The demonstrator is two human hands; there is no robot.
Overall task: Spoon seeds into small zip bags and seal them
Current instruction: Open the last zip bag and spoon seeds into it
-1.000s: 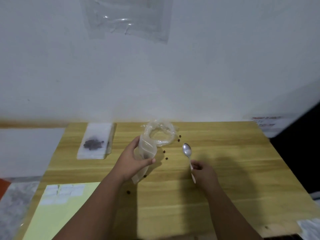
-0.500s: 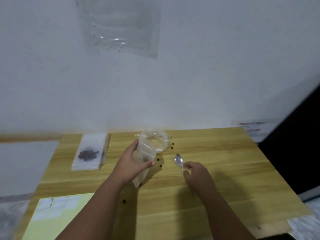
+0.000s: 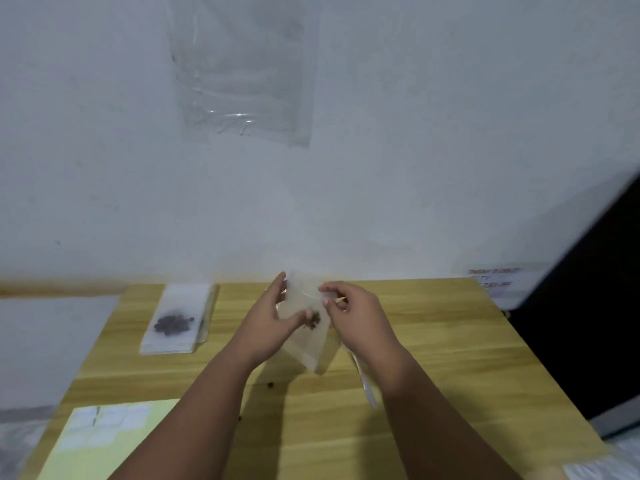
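One small zip bag (image 3: 306, 336) with dark seeds inside is gripped by the curled fingers of the left hand (image 3: 266, 323) and pinched at its top by the right hand (image 3: 353, 317), with one spoon (image 3: 367, 388) lying just right of the bag, one seed-topped stack of bags (image 3: 176, 320) well to its left, and a paper (image 3: 495, 278) far to its right whose writing is too blurred to read.
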